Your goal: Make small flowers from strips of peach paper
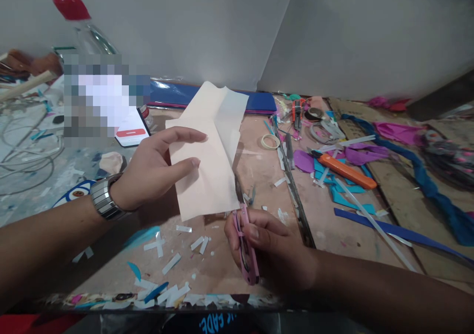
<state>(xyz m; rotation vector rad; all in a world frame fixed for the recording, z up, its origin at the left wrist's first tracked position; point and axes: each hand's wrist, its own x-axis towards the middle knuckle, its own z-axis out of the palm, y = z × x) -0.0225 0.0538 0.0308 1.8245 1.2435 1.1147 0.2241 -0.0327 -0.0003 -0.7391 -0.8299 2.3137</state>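
Note:
A cream sheet (207, 176), folded or overlapping itself, is held above the table by my left hand (148, 168). The thumb and index finger lie over its front, while the other fingers are hidden behind it. My right hand (274, 245) grips a pair of pink-handled scissors (249, 260), blades pointing away from me. Those dark blades (239, 188) meet the sheet's lower right edge; how far they are parted cannot be made out. Behind, a paler, partly see-through layer (233, 109) shows at the upper right of the sheet.
An orange cutter knife (348, 171) lies among blue and purple scraps on the right. A tape roll (270, 141) sits near a dark metal strip (292, 186). White clippings (172, 264) litter the front. At left are a lit phone (131, 129) and a red-capped bottle (92, 35).

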